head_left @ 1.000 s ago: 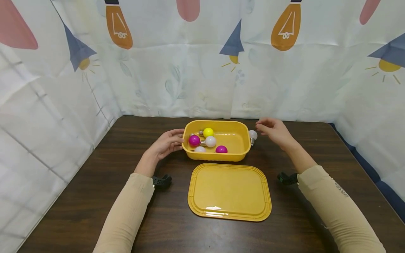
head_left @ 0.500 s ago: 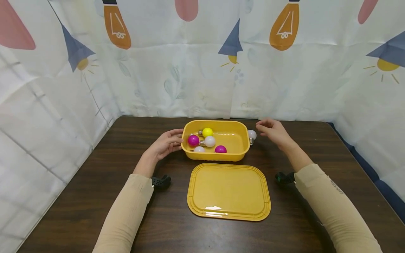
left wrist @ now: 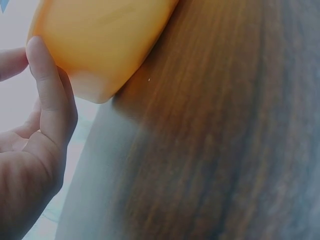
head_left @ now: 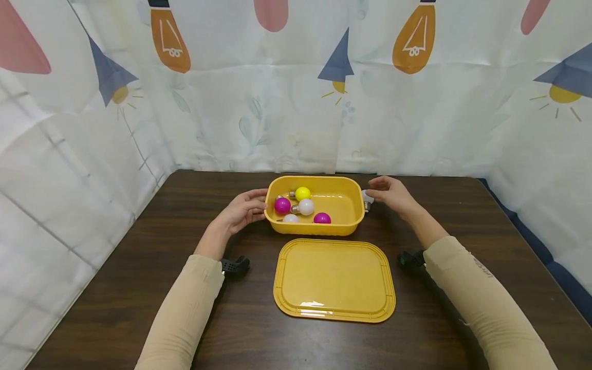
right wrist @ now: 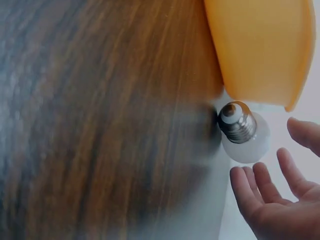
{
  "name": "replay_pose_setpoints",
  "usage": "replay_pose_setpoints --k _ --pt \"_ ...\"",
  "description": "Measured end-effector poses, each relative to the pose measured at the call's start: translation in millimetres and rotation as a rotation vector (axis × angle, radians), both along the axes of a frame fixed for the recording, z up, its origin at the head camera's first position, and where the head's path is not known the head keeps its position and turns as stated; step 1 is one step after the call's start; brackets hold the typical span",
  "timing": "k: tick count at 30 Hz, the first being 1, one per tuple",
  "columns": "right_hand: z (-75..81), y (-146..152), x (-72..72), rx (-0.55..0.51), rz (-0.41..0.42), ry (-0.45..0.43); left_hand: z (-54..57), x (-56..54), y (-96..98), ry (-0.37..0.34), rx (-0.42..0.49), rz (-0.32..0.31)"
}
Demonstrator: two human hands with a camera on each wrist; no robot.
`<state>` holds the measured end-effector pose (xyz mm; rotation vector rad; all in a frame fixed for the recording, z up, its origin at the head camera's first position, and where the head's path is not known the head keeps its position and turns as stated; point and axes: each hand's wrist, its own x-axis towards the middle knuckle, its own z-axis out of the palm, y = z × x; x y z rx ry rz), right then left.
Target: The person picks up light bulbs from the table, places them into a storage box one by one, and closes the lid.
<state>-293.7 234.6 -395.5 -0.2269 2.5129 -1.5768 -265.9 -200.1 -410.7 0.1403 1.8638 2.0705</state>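
Note:
A yellow plastic box (head_left: 339, 230) stands toward the table's far side. Inside lie a yellow bulb (head_left: 302, 193), a magenta bulb (head_left: 282, 205), another magenta bulb (head_left: 322, 218), a white bulb (head_left: 306, 207) and a second white bulb (head_left: 290, 218). My left hand (head_left: 241, 211) touches the box's left end with relaxed fingers; the left wrist view shows a fingertip on the wall (left wrist: 100, 45). Outside the right end lies a loose white bulb (right wrist: 247, 142) with a metal screw base. Beside it my right hand (head_left: 392, 194) hovers, fingers spread and slightly bent, holding nothing.
A flat yellow lid (head_left: 334, 280) lies in front of the box on the dark wood table (head_left: 139, 288). A patterned white curtain (head_left: 296, 118) hangs behind the table's far edge and along both sides.
My right hand has moved left, closer to the loose white bulb, and its fingertips now overlap it in the head view. The left hand stays at the box.

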Motion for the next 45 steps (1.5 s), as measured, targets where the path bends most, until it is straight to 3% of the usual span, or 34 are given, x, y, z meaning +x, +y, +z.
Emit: replay_pose_setpoints --k 17,33,45 --pt "-4.1 -6.1 -3.3 0.078 0.030 -0.038 -1.2 -1.4 -0.2 -0.007 0.008 0.008" --pt "-6.6 -9.3 -3.4 0.166 0.037 -0.004 -1.7 0.6 0.1 -0.007 0.008 0.017" --pt "-6.2 -4.5 -6.5 0.042 0.010 -0.021 -1.5 1.1 0.2 -0.012 0.017 0.013"
